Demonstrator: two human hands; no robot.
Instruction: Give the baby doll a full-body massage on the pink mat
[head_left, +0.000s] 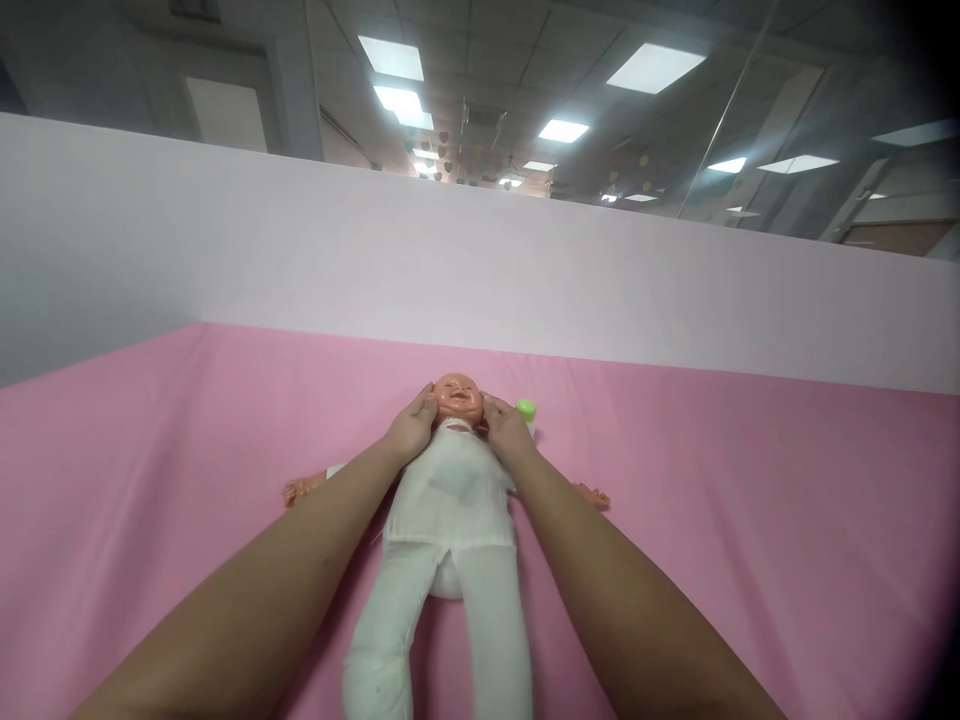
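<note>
A baby doll [452, 490] in a white top and white leggings lies on its back on the pink sheet, head away from me. My left hand [415, 425] cups the left side of its head, with the fingertips against the cheek and ear area. On the opposite side, my right hand [506, 425] is pressed to the head in the same way, so the head sits between both palms. The doll's arms stretch out sideways beneath my forearms, with its hands showing beyond them. Some of my fingers are hidden behind the head.
A small container with a green lid [526, 409] stands just beyond my right hand. The pink sheet [712, 520] covers the surface. A white low wall [480, 270] borders its far side, with a glass pane above it and lit ceiling panels beyond.
</note>
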